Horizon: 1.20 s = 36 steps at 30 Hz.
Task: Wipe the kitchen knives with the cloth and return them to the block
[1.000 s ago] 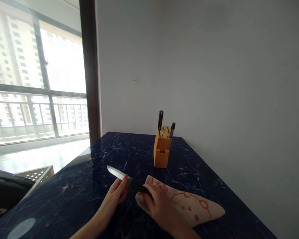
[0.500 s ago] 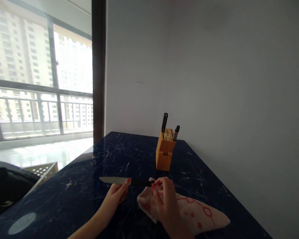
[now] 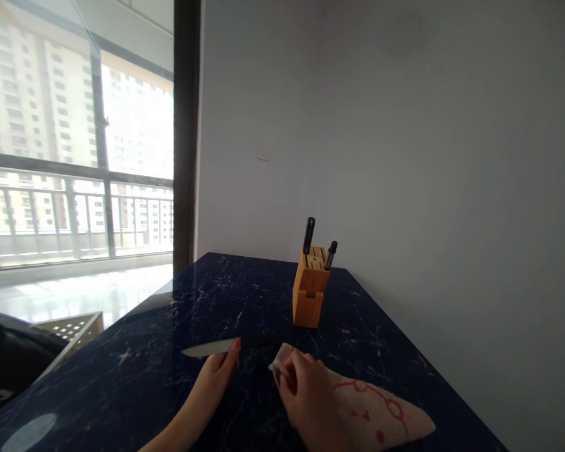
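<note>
Dark table point(image 3: 238, 289), knife point(image 3: 215, 347) in left hand point(image 3: 220, 369), cloth point(image 3: 374, 408)

A single head-worn camera looked forward and slightly down along the dark blue marbled tabletop point(image 3: 216, 301) from its near end, close behind the left hand point(image 3: 218, 371) and right hand point(image 3: 311, 386), facing the wall corner point(image 3: 308, 157), with the balcony window point(image 3: 139, 125) at left.

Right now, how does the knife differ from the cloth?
The knife is in the left hand; the cloth is in the right hand.
The knife is slim and straight; the cloth is broad and partly folded.
The knife is grey and black; the cloth is pale with red markings.
Both are held by one hand.
</note>
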Tool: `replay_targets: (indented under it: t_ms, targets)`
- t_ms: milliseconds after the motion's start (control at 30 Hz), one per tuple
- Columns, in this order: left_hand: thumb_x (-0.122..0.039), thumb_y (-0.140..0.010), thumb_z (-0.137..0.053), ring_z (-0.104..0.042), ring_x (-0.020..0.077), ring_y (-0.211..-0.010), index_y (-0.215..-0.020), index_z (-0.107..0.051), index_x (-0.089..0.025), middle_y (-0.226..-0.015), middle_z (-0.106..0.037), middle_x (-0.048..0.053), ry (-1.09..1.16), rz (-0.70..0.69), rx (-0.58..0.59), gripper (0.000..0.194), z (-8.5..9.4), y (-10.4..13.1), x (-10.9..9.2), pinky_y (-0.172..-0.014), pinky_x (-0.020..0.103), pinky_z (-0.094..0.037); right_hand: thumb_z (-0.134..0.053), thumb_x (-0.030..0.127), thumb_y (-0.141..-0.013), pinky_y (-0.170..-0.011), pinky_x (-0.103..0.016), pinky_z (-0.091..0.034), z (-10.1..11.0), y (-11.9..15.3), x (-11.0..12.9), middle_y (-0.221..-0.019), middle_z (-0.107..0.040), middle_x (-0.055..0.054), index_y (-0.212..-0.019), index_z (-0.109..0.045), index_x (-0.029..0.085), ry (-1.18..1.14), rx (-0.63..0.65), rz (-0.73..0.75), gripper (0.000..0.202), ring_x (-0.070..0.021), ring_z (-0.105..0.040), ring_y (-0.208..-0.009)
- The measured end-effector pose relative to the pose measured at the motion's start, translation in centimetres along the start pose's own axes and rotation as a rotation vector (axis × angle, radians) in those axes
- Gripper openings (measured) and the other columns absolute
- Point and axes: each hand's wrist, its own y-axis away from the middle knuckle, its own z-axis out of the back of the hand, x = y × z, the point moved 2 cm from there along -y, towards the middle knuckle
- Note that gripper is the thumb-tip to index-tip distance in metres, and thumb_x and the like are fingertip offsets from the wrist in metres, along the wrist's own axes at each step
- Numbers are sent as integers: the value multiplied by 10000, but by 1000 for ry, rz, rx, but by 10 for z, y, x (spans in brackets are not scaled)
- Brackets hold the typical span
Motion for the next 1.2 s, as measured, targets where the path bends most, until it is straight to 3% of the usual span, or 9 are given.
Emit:
replay_targets:
  t_ms: [100,233,467,667,833,1033,1200]
  targets:
    - [-665,-721,-368,-357,112,-462,-491,-433,-186,-440,-351,-54,-115,-4,19,536,-2,1,2,-480,234,-288,-493,191,-746,-569,-242,-354,1,-2,-8,-669,-578,-4,-700,-494,211,-25,-83,-119,50,-148,-537,-601]
    - [-573,-774,-388,-474,137,-557,-596,-547,-179,-532,-482,-32,-257,-89,174,461,-8,12,-4,-558,223,-361,-488,214,-764,-587,-245,-369,-1,-3,-10,-707,-600,-6,-731,-511,212,-74,-118,-83,41,-155,-551,-633]
    - [-504,-830,-370,-513,103,-555,-701,-575,-180,-600,-572,-31,-314,-197,333,404,-20,28,-7,-527,172,-378,-497,179,-783,-749,-301,-365,-1,1,2,-824,-620,-3,-816,-546,219,-203,-50,52,72,-173,-559,-789]
    - [-480,-875,-278,-552,94,-554,-722,-598,-176,-606,-601,-23,-382,-230,470,466,-23,35,-13,-535,153,-386,-521,134,-768,-772,-321,-333,0,2,13,-757,-622,40,-796,-547,236,-235,72,116,108,-158,-557,-744]
    - [-461,-881,-277,-502,79,-510,-701,-592,-165,-550,-537,-37,-301,-254,502,468,-18,38,-30,-531,149,-382,-530,136,-751,-758,-343,-329,-4,-2,2,-805,-630,5,-781,-554,222,-149,62,-12,94,-196,-554,-797]
    - [-472,-880,-259,-496,84,-518,-677,-588,-162,-574,-553,-27,-370,-238,502,496,-17,38,-22,-521,155,-376,-531,126,-754,-771,-324,-331,-3,3,12,-808,-635,23,-809,-573,242,-195,80,98,135,-175,-557,-791]
    - [-405,-894,-258,-561,102,-627,-720,-586,-188,-687,-620,-17,-501,-310,531,430,-17,41,-28,-630,161,-396,-525,120,-756,-729,-309,-346,0,-1,10,-821,-643,10,-798,-583,236,-174,50,49,136,-189,-566,-816]
